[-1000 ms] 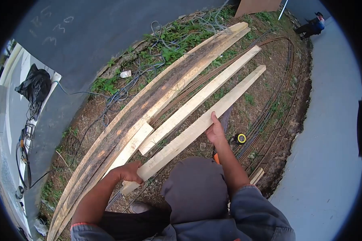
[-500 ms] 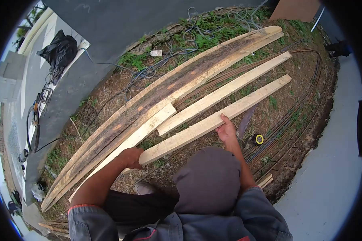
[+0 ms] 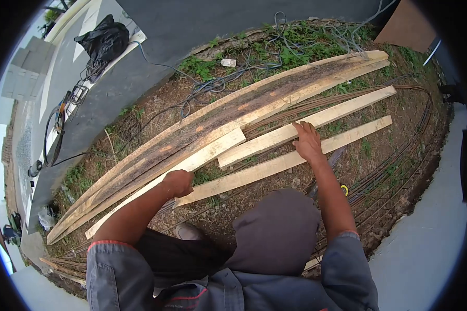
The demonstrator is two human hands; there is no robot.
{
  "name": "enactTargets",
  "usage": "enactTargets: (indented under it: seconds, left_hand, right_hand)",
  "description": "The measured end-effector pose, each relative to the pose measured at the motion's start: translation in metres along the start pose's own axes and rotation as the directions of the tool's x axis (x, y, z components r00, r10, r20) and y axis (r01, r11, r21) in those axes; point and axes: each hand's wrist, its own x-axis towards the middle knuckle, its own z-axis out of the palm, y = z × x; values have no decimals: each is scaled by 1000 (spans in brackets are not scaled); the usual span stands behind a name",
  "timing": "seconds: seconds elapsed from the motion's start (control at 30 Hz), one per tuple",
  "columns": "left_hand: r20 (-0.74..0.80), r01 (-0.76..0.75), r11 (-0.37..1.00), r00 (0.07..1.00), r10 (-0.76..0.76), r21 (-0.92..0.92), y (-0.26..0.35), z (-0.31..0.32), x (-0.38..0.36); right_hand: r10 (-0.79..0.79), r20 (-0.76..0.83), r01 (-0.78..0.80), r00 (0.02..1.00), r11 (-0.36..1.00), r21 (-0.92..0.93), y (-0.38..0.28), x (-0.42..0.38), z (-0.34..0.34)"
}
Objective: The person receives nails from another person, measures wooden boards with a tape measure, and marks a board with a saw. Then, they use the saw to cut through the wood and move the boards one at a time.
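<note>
My right hand [image 3: 308, 142] lies across the middle wooden plank [image 3: 347, 107], fingers over its top and thumb at the near side. My left hand [image 3: 178, 183] is closed, its fingers curled down at the edge of the left wooden plank [image 3: 218, 149]; what lies in them is hidden. Just below my left hand is the end of the near wooden plank [image 3: 259, 172], which rests on the ground. Beyond these lie long bark-edged boards [image 3: 192, 131], bunched side by side.
Steel rods [image 3: 394, 160] run along the right. A yellow tape measure [image 3: 344, 190] shows partly behind my right forearm. Tangled cable [image 3: 207, 89] lies on grass near a wall [image 3: 233, 23]. A black plastic bag [image 3: 105, 40] sits on the ledge at upper left.
The near plank was held in both hands and now rests on the ground. My right hand has moved up onto the middle plank; my left has moved up toward the left plank.
</note>
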Motion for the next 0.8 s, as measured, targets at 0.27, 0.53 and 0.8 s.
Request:
enactTargets:
  seconds: [0.27,0.53,0.8]
  left_hand:
    - [-285,132,902,921,-265,-412,-113,-39,-96]
    - [-299,135,739,855,-423,-660,-136,61,-161]
    - [-569,-85,805,751,-336,-587,-89,-32,-141]
  right_hand:
    - [-108,207,163,972,949,-268,26,43,10]
    - [-220,420,345,880,904,-250,25,41,-38]
    - [-426,290,492,857,845,-211,-70,32,-69]
